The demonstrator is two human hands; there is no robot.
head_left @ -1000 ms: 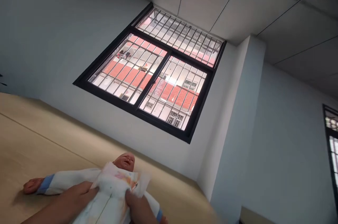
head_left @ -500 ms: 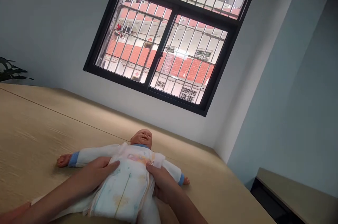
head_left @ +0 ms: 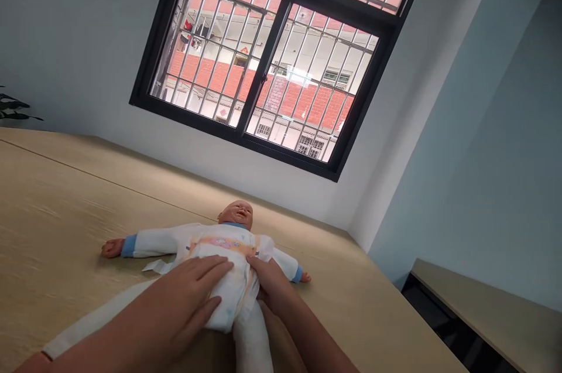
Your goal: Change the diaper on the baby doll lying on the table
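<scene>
A baby doll [head_left: 239, 213] in white clothes with blue cuffs lies on its back on a wooden table, arms spread. A white diaper [head_left: 223, 297] with an orange and pink patterned band covers its front. My left hand [head_left: 191, 291] rests on the diaper with its fingers extended, palm down. At the diaper's right edge, my right hand [head_left: 270, 279] has its thumb on top and its other fingers hidden beneath, pinching the edge. A loose white tab sticks out at the left of the doll's waist.
The wooden table [head_left: 65, 203] has a long seam. Behind it is a wall with a barred window [head_left: 263, 74]. Plant leaves [head_left: 15, 109] show at the left; a second table [head_left: 487, 303] stands at the lower right.
My left hand has moved from the diaper's left side onto its front, its fingers now flatter. My right hand stays at the right edge. The view has tilted down slightly.
</scene>
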